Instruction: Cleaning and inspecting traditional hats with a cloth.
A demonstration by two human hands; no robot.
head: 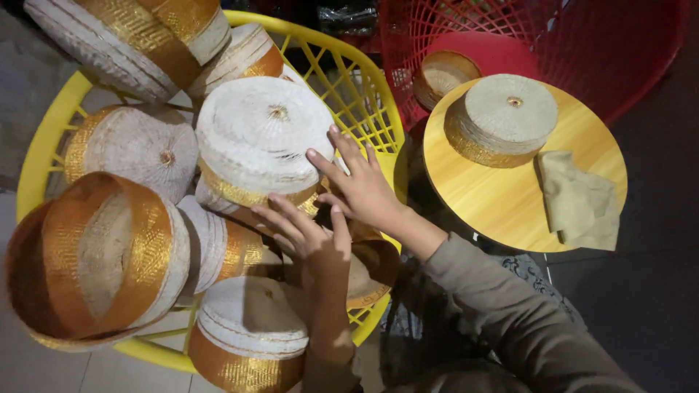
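Note:
A yellow plastic basket (358,86) holds several round woven caps, white with gold bands. My right hand (357,182) rests with spread fingers against the side of a stack of white caps (258,135) in the basket's middle. My left hand (306,236) lies just below it, fingers apart, touching the gold band at the foot of that stack and a cap underneath. Neither hand clasps anything. An upturned cap with an orange-gold lining (95,258) sits at the lower left.
A round wooden table (502,204) to the right carries a small stack of caps (502,116) and a folded beige cloth (579,200). Behind it stands a red plastic basket (553,44) with one cap (443,75) inside.

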